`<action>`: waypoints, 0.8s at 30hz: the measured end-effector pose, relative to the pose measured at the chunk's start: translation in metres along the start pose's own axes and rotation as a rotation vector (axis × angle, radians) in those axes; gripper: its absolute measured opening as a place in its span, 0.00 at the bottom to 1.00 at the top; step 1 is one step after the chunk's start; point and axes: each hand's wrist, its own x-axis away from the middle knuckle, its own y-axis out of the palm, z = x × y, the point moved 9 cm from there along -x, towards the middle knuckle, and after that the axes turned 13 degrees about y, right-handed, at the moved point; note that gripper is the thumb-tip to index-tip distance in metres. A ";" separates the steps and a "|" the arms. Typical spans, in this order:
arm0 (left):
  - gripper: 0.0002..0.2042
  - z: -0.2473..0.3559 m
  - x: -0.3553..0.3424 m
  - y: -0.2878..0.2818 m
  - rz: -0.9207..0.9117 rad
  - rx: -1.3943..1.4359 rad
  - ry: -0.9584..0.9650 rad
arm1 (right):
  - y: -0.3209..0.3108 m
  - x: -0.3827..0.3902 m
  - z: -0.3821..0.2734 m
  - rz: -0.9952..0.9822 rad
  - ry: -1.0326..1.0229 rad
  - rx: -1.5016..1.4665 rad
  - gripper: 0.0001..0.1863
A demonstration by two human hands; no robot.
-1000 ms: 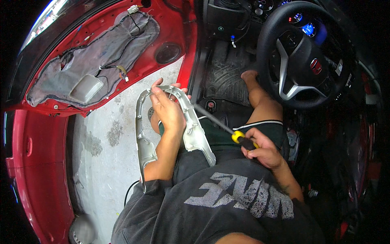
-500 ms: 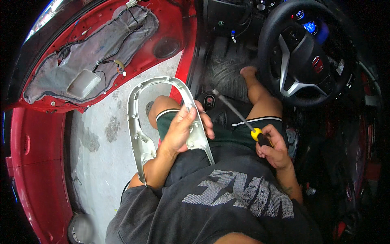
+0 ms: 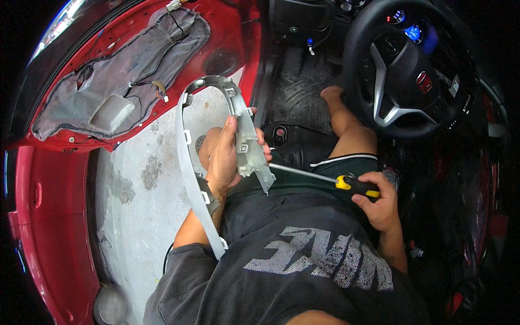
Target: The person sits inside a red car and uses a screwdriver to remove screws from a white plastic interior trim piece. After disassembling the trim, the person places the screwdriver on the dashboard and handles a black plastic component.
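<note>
A silver-grey U-shaped plastic trim piece (image 3: 187, 146) with small clips along its inner side is tilted over my lap. My left hand (image 3: 225, 154) is closed round its right arm, thumb on the inner face and fingertips showing past the far edge. The trim's other arm runs down past my left forearm. In my right hand (image 3: 379, 200) is a screwdriver (image 3: 346, 182) with a black and yellow handle, gripped near the handle's end. Its metal shaft points left, and the tip lies close to the trim's lower right end; whether they touch I cannot tell.
At the upper left stands an open red car door (image 3: 233, 32), its inner panel off, with grey sheeting (image 3: 157, 59) and loose wires. The steering wheel (image 3: 352, 70) is at the upper right. A black floor mat (image 3: 303, 81) lies ahead; grey concrete (image 3: 135, 200) shows outside.
The trim piece has been turned and raised slightly by my left hand, showing more of its side. The screwdriver has swung from pointing up-left to nearly level, its tip nearer the trim.
</note>
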 end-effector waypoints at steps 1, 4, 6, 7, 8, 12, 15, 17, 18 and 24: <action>0.35 -0.002 -0.002 0.002 -0.010 0.053 0.004 | 0.002 -0.001 -0.007 -0.018 -0.030 0.017 0.22; 0.38 0.003 -0.003 0.003 -0.011 0.027 0.049 | 0.006 -0.002 -0.019 -0.015 -0.080 0.069 0.22; 0.39 0.004 -0.004 0.005 0.002 -0.008 0.047 | 0.007 -0.003 -0.023 -0.002 -0.109 0.097 0.22; 0.40 0.005 -0.004 0.005 0.010 -0.025 0.046 | 0.007 -0.004 -0.024 -0.001 -0.118 0.113 0.21; 0.40 0.005 -0.004 0.007 0.009 -0.033 0.047 | 0.006 -0.005 -0.026 0.000 -0.128 0.128 0.21; 0.41 0.007 -0.005 0.007 -0.005 -0.060 0.060 | 0.007 -0.007 -0.024 -0.010 -0.088 0.133 0.20; 0.42 0.008 -0.005 0.009 -0.011 -0.071 0.066 | 0.008 -0.009 -0.024 -0.015 -0.080 0.133 0.20; 0.42 0.008 -0.005 0.010 -0.014 -0.078 0.064 | 0.008 -0.009 -0.022 -0.014 -0.074 0.134 0.20; 0.42 0.007 -0.006 0.010 -0.018 -0.083 0.061 | 0.008 -0.009 -0.022 -0.013 -0.071 0.135 0.20; 0.42 0.007 -0.007 0.011 -0.020 -0.109 0.068 | 0.008 -0.009 -0.021 -0.012 -0.075 0.118 0.20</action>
